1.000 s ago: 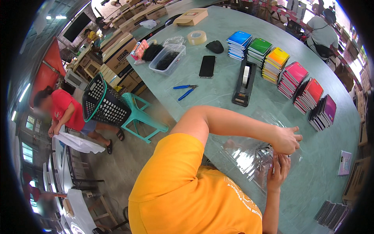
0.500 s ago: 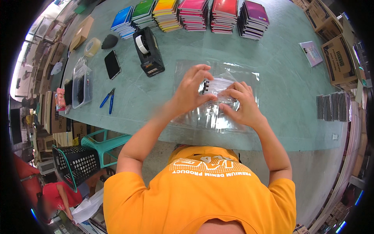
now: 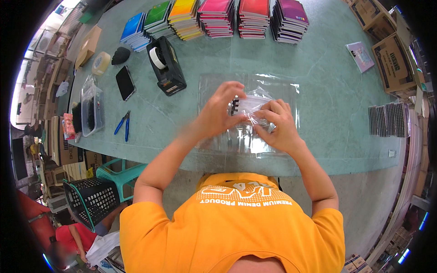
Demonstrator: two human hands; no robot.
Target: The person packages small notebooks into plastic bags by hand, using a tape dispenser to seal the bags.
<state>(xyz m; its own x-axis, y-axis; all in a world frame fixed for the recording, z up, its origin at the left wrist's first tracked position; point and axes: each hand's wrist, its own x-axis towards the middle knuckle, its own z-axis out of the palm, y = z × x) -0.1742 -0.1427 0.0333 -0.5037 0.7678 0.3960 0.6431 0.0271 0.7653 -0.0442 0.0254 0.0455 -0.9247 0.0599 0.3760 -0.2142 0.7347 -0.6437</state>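
Between my hands is a small stack of notebooks [image 3: 249, 103] with white page edges and black ring binding at its left end. It sits on clear plastic film [image 3: 214, 84], part of which is folded up over its near side. My left hand [image 3: 223, 110] grips the bound end, fingers on the far side and thumb on the near side. The fingertips of my right hand [image 3: 278, 123] are closed on the film at the stack's near right side. My fingers and the film's glare partly hide the stack.
A black tape dispenser [image 3: 170, 70], a phone [image 3: 125, 83] and blue cutters [image 3: 122, 126] lie to the left. Stacks of coloured notebooks, one of them purple [image 3: 291, 22], line the far side. Wrapped notebooks [image 3: 388, 120] and cartons [image 3: 393, 68] stand at right.
My right fingertips have drawn together on the film at the stack's near side. My left hand keeps its grip. The whole view has shifted slightly.
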